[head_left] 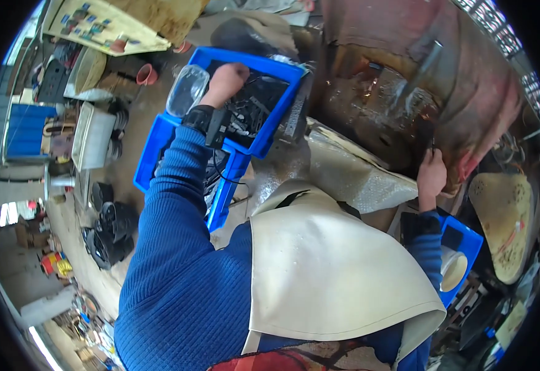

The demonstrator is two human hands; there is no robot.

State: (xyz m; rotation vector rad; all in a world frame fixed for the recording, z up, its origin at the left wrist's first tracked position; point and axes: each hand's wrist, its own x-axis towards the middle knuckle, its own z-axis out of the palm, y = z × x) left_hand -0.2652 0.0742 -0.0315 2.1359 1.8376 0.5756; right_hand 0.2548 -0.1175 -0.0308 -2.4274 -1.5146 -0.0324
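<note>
My left hand (pixel 225 81) is over a blue plastic bin (pixel 296 75) that holds many small dark metal parts (pixel 245 114). Its fingers are curled together, and whatever they may hold is hidden. Out to the right, my right hand (pixel 432 173) is closed around a thin dark piece (pixel 433 143), too small to name. That piece points into a dirty, wet-looking hollow (pixel 369 117) under a stained reddish-brown cover (pixel 381 25). Small orange glints show inside the hollow. Both wrists have dark bands, and a small black box sits on the left one.
A clear plastic tub (pixel 188 90) stands at the bin's left edge. A second blue bin (pixel 144 162) sits nearer, below the first. Bubble wrap (pixel 362 176) covers a ledge before me. To the right, another blue bin (pixel 475 242) holds a whitish round container (pixel 453 269).
</note>
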